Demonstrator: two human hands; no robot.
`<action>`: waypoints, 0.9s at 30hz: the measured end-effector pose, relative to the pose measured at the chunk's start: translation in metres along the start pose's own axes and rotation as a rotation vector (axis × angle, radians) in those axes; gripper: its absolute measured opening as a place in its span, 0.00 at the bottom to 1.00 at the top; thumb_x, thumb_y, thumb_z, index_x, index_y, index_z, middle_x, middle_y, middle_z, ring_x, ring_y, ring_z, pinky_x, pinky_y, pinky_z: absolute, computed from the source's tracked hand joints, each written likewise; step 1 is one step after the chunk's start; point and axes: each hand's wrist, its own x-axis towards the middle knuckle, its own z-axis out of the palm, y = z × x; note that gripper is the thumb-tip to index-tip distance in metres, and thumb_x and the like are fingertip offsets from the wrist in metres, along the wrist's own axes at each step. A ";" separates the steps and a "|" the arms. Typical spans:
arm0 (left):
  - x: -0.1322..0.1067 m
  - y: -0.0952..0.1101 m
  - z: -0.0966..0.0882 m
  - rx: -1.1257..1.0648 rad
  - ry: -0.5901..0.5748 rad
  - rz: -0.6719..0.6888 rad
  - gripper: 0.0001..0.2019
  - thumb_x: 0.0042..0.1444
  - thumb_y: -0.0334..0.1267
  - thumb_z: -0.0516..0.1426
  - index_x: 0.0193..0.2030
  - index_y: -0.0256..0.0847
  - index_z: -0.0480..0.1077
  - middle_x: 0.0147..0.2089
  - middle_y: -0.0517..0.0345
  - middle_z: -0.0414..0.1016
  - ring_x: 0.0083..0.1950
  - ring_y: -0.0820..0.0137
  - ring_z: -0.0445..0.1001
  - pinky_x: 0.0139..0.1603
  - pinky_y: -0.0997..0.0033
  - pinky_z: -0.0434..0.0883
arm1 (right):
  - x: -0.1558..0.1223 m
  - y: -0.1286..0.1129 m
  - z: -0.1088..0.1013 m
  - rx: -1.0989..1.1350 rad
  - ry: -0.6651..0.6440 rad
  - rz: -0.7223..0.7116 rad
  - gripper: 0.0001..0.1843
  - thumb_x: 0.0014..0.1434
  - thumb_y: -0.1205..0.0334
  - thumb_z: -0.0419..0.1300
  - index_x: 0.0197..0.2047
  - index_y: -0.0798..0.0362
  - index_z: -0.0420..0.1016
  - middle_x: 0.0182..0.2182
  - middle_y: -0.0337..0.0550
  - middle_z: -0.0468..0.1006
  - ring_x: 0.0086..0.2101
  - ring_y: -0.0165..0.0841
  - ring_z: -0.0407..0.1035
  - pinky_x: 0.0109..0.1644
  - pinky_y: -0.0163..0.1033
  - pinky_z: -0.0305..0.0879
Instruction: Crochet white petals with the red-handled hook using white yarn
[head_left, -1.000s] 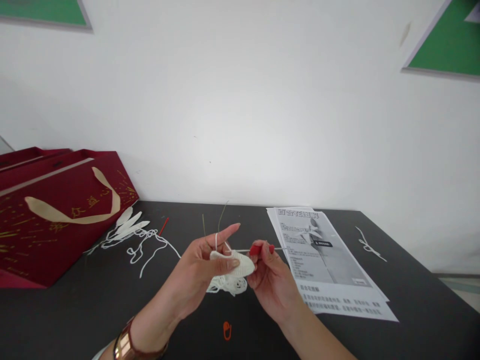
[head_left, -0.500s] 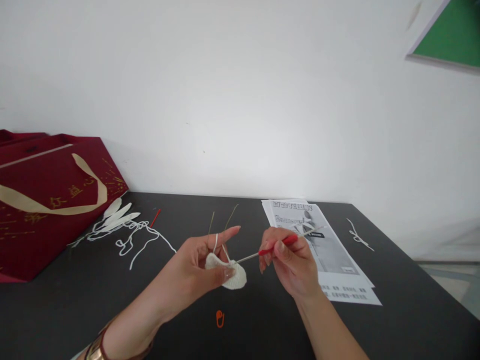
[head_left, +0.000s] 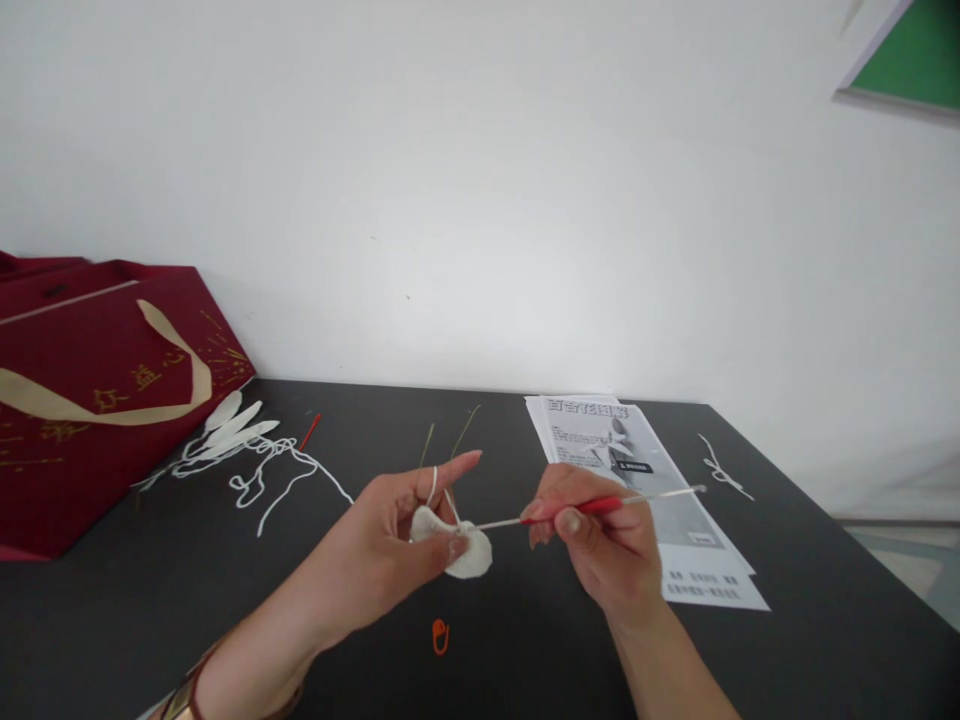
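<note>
Pinched between the thumb and fingers of my left hand (head_left: 405, 530) is a small white crochet piece (head_left: 471, 555). White yarn (head_left: 434, 485) loops over its raised index finger and runs down to the piece. Two thin greenish wire ends (head_left: 465, 430) stick up behind that finger. My right hand (head_left: 607, 540) grips the red handle of a crochet hook (head_left: 577, 508). The hook's metal shaft reaches left to the top edge of the white piece, where its tip is hidden in the stitches. Its other metal end points right.
An orange stitch marker (head_left: 440, 637) lies near the front of the dark table (head_left: 360, 660). Finished white petal-like pieces (head_left: 232, 425) with loose yarn, a red needle (head_left: 310, 432) and a maroon bag (head_left: 97, 400) are left. Printed sheets (head_left: 712, 590) and a yarn scrap (head_left: 724, 470) lie right.
My right hand has shifted slightly right and down, and the hook has swung closer to level. My left hand keeps its hold on the crochet piece almost unmoved.
</note>
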 end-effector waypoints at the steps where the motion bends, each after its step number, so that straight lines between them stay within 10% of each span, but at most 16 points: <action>1: 0.000 -0.001 -0.001 -0.022 -0.010 -0.008 0.03 0.46 0.33 0.65 0.25 0.40 0.75 0.25 0.57 0.72 0.26 0.69 0.66 0.32 0.69 0.62 | 0.001 0.002 0.001 0.066 0.020 0.033 0.08 0.59 0.58 0.63 0.33 0.51 0.82 0.24 0.42 0.75 0.23 0.30 0.67 0.24 0.35 0.64; 14: -0.001 -0.003 -0.003 -0.293 -0.070 -0.123 0.22 0.43 0.33 0.68 0.49 0.45 0.78 0.25 0.62 0.68 0.24 0.74 0.62 0.27 0.73 0.60 | 0.011 0.023 0.013 0.533 0.198 0.440 0.11 0.51 0.55 0.69 0.26 0.54 0.77 0.17 0.34 0.69 0.15 0.23 0.58 0.15 0.28 0.64; 27: 0.000 -0.006 -0.003 -0.082 -0.085 -0.080 0.06 0.47 0.33 0.63 0.25 0.41 0.70 0.37 0.53 0.77 0.32 0.68 0.68 0.32 0.71 0.60 | 0.003 0.000 -0.002 0.046 0.021 0.077 0.10 0.58 0.56 0.63 0.31 0.51 0.82 0.23 0.42 0.75 0.21 0.30 0.65 0.22 0.35 0.59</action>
